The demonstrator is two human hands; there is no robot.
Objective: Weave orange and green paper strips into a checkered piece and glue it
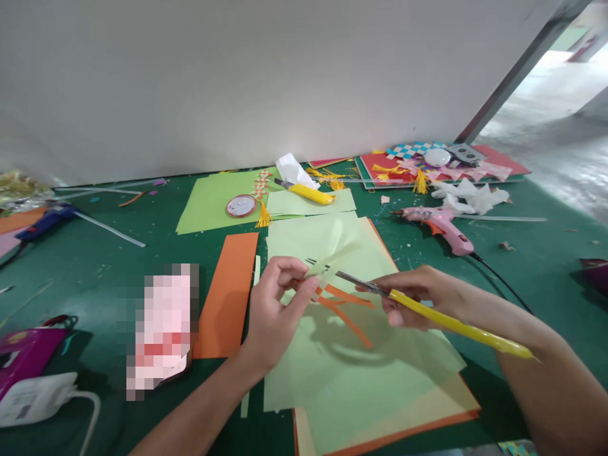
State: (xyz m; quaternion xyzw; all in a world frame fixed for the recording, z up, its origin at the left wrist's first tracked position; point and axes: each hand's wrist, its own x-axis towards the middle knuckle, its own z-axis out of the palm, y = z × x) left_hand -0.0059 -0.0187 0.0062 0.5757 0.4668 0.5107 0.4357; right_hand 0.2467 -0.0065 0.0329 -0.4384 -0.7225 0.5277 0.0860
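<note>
My left hand (280, 310) pinches a small woven piece of paper strips between thumb and fingers. Pale green strips (342, 253) stick up from it, and orange strips (349, 323) hang toward the right. In my right hand (420, 294) are slim yellow-handled tweezers (441, 316), gripped near where metal meets handle. Their metal points reach the woven piece at my left fingertips; fingers and strips partly hide the contact. Below both hands lies a stack of light green paper sheets (323, 373) with orange sheets showing at its edges.
An orange paper strip (228, 291) and a blurred-out pink object (164, 323) lie left. Behind are a yellow cutter (311, 193), a round tin (241, 206) and a yellow tassel (263, 215). A pink glue gun (444, 228) with a cord rests right; a white charger (38, 399) sits front left.
</note>
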